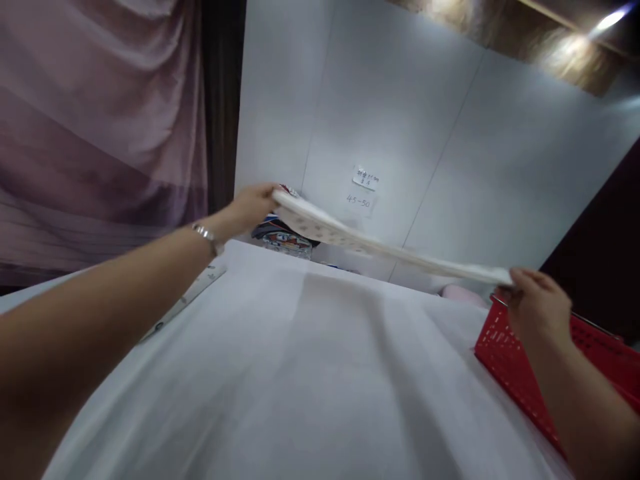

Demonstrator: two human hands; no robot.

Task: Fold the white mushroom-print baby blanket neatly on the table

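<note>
A pale cloth (345, 235) with a faint small print is stretched in the air between my two hands, above the far part of a white-covered table (320, 373). My left hand (256, 203) pinches its left end, where a bit of red and white shows by the fingertips. At its other end, lower and to the right, my right hand (537, 300) grips the cloth in closed fingers. Motion blurs the cloth a little, so its full shape cannot be told. A silver bracelet (204, 232) circles my left wrist.
A red plastic basket (505, 347) stands at the table's right edge, partly behind my right arm. White printed material (187, 297) lies at the left. Behind the table are packaged items (285, 241), a white wall (430, 120) with paper labels (365, 179), and a pinkish curtain (100, 120).
</note>
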